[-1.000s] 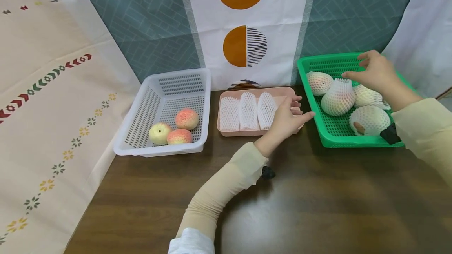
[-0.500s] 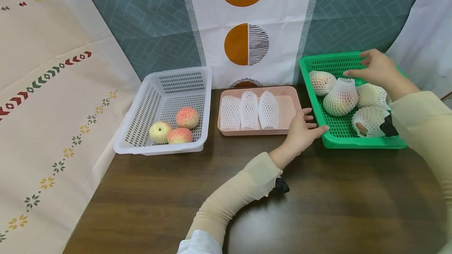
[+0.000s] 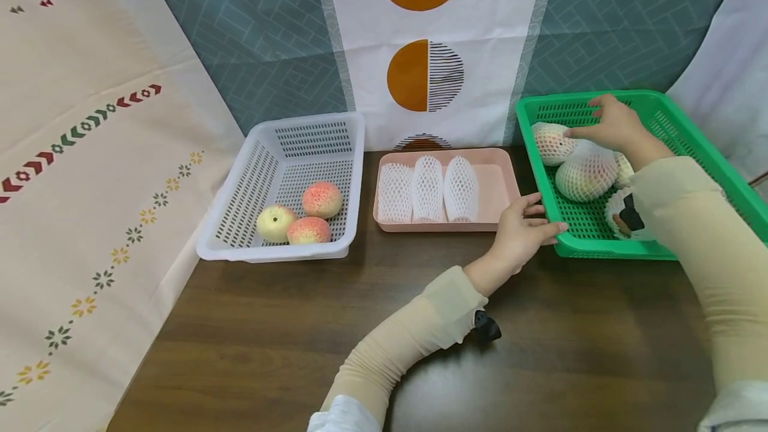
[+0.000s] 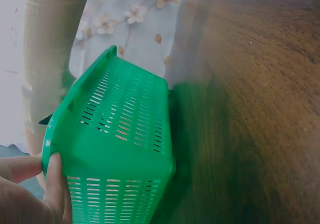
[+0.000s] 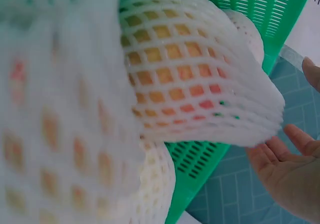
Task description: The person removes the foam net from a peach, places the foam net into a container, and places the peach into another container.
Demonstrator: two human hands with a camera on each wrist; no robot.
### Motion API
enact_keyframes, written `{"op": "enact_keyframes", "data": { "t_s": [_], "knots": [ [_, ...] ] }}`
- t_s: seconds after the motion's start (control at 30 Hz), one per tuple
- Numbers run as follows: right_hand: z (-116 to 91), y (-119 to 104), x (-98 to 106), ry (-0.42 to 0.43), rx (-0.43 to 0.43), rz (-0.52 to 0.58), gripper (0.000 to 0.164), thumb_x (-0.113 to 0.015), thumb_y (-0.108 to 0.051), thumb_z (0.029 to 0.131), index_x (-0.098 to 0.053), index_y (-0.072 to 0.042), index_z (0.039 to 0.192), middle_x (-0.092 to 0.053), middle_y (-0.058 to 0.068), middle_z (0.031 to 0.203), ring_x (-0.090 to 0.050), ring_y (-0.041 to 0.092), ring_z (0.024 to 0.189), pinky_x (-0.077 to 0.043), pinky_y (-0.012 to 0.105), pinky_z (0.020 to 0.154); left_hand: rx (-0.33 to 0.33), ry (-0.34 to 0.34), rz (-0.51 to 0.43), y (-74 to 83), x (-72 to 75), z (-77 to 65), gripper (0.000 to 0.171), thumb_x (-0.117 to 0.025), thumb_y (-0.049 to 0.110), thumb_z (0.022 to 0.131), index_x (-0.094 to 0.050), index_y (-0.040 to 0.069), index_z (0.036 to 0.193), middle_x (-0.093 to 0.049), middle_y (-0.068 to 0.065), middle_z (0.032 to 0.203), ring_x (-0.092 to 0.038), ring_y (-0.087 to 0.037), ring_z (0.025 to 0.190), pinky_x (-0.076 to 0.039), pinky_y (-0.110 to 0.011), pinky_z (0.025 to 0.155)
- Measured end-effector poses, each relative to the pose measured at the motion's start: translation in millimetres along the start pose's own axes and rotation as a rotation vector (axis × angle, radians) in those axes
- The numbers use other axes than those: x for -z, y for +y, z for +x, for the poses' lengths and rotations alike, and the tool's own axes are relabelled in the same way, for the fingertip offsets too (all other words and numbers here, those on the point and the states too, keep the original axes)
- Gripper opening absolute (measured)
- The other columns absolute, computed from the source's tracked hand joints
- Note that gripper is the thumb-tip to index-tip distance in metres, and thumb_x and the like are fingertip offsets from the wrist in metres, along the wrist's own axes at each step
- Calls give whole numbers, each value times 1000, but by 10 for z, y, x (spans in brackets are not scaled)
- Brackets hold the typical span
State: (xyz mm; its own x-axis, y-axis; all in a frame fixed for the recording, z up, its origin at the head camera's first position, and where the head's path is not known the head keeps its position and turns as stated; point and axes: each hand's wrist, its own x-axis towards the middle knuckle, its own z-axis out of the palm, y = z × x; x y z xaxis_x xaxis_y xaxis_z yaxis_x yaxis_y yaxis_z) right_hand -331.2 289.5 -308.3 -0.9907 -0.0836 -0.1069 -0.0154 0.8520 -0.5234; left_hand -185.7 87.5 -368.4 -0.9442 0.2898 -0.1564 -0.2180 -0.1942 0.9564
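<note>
At the left front corner of the green basket [image 3: 618,249], my left hand [image 3: 519,235] pinches the rim; the left wrist view shows the thumb and a finger [image 4: 54,171] on either side of it. My right hand [image 3: 618,131] hovers over the basket with thumb and fingers spread, holding nothing. Beneath it lie several peaches in white foam nets, among them a netted peach [image 3: 585,173] in the middle. In the right wrist view, the fingers are close to the loose end of one foam net [image 5: 250,119]; whether they touch it I cannot tell.
Left of the basket lies a pink tray [image 3: 499,185] with three white foam nets [image 3: 429,189]. Farther left, a white basket [image 3: 225,252] holds three bare peaches [image 3: 322,199]. Everything stands on a dark wooden table [image 3: 270,339] before a patterned cloth backdrop [image 3: 258,25].
My left hand has moved right, from over the pink tray to the green basket's rim. My right hand has shifted left above the netted peaches, its sleeve now covering more of them.
</note>
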Motion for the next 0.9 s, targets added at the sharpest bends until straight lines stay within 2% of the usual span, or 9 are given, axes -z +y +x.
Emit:
{"op": "enact_keyframes", "data": {
  "t_s": [0.27, 0.47, 0.73, 0.9],
  "knots": [
    [116, -28, -150, -23, -11, -4, 89, -53, -41, 93, -6, 12, 146, -24, 42, 139, -29, 57, 122, -30, 67, 96, 14, -3, -43, -16, 25, 7, 58, -67, -7, 83, -46, 4, 136, -54, 3, 104, -59, -8, 83, -58, -36, 75],
    [184, -44, -254, -44, -23, 9, 89, -53, -40, 93, -5, 11, 147, -22, 42, 140, -29, 57, 122, -32, 67, 95, 7, -23, -69, -29, 41, 23, 58, -66, -8, 83, -46, 3, 136, -53, 4, 101, -60, -12, 86, -58, -38, 75],
    [280, -61, -342, -78, -22, -33, 86, -54, -38, 93, -7, 10, 147, -18, 42, 143, -24, 59, 124, -28, 69, 98, -14, -50, -84, -43, 67, 31, 60, -65, -11, 83, -45, 2, 137, -52, 4, 98, -58, -9, 80, -58, -38, 74],
    [332, -46, -384, -84, -8, -71, 83, -54, -36, 93, -11, 11, 146, -22, 43, 140, -26, 60, 122, -29, 69, 97, -12, -61, -85, -50, 73, 35, 61, -64, -11, 83, -44, 3, 138, -52, 4, 98, -56, -6, 77, -58, -37, 72]
  ]
}}
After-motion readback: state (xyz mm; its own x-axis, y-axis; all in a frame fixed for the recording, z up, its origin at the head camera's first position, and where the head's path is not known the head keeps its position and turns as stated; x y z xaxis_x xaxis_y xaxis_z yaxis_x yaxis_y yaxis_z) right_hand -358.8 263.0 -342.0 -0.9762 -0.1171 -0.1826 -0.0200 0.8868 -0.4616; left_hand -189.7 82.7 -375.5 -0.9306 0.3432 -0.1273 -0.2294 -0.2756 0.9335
